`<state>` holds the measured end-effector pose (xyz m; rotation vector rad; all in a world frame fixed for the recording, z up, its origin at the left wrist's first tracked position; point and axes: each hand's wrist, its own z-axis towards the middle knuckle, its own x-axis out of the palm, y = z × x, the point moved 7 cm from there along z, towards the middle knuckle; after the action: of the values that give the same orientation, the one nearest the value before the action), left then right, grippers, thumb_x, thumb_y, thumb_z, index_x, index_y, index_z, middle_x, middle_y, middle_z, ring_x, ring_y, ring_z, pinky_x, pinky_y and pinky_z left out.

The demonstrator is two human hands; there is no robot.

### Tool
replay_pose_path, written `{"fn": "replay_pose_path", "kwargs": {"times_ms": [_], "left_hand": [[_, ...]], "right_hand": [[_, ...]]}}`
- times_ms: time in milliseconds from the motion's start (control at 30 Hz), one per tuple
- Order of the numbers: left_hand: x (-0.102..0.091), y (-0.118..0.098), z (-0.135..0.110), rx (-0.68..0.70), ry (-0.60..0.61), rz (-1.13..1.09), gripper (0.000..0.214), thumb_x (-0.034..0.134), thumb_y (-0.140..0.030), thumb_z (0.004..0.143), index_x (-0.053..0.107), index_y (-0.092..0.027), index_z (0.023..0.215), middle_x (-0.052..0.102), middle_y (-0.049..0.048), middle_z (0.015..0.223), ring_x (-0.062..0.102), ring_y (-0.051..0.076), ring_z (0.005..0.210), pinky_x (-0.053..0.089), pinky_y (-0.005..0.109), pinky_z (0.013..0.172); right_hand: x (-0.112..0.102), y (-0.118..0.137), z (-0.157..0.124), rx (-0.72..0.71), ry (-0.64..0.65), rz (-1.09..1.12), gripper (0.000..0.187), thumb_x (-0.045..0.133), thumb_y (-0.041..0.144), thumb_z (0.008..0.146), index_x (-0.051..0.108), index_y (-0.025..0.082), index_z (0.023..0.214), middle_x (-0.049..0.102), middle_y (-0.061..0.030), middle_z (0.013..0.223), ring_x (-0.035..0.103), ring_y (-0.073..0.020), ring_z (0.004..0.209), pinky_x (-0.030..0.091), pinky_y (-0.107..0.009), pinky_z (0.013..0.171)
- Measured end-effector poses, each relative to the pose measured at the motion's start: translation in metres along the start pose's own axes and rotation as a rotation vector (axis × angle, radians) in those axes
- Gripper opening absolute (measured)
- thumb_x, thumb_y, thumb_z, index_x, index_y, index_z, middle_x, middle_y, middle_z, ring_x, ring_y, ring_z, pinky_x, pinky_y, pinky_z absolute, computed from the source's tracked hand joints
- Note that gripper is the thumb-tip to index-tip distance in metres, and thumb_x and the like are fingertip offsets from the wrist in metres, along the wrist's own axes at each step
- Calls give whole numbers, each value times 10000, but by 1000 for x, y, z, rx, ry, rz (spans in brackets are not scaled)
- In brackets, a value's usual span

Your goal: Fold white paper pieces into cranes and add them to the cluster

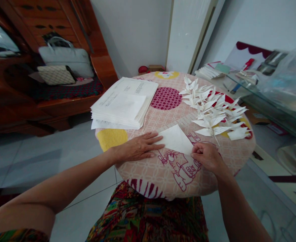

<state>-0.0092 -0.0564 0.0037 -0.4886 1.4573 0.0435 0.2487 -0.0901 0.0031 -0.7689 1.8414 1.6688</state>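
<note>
Fingers (156, 147) of the left hand (135, 148) lie flat and outstretched, gripping nothing, their tips on the left end of the paper (177, 137), while those of the right hand (207, 156) curl in, pinching its right corner. The paper rests on the cloth (143, 171), with the stack (127, 95) beyond it to the left and the cranes (212, 106) to the right. Farther off, a bag (67, 60) sits on the bench (49, 112) at left.
</note>
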Motion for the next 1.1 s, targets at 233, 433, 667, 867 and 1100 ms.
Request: {"fn": "replay_pose_path", "kwargs": {"times_ms": [233, 433, 667, 867, 1100], "left_hand": [[-9, 19, -34, -73, -76, -20, 474, 492, -365, 1020, 478, -259, 1482, 396, 90, 1591, 325, 253, 1503, 327, 484, 1228], [-17, 22, -49, -109, -185, -67, 431, 534, -329, 999, 557, -233, 1419, 472, 110, 1537, 440, 251, 1437, 417, 485, 1178], [-27, 29, -62, -202, -349, -73, 299, 536, -314, 981, 710, -182, 1185, 656, 117, 1348, 633, 224, 1247, 533, 407, 1078], [-49, 34, -34, -356, -566, -93, 316, 567, -364, 950, 681, -155, 1157, 732, 120, 1144, 702, 217, 1056, 579, 360, 948], [-25, 34, 27, -315, -355, -197, 655, 689, -371, 837, 502, -148, 1424, 588, 164, 1412, 575, 292, 1290, 488, 465, 1070]], "right_hand": [[0, 1, 1, -4, 18, -15, 74, 593, 250, 633, 624, 191, 603, 591, 6, 510, 508, -137, 470, 350, -253, 484], [0, 0, 1, -5, 23, 39, 54, 582, 230, 614, 620, 194, 601, 575, 22, 478, 491, -127, 436, 333, -236, 450], [-2, -2, -2, 0, -5, 74, 95, 531, 192, 560, 620, 194, 594, 568, 27, 475, 483, -123, 437, 316, -227, 436], [-19, -1, -8, 1, -261, 182, 193, 624, 331, 714, 705, 169, 779, 705, -39, 657, 624, -181, 563, 482, -281, 536], [-12, 13, 14, -93, -291, 106, 442, 634, 277, 699, 736, 123, 1101, 772, -138, 981, 708, -236, 782, 574, -374, 745]]}}
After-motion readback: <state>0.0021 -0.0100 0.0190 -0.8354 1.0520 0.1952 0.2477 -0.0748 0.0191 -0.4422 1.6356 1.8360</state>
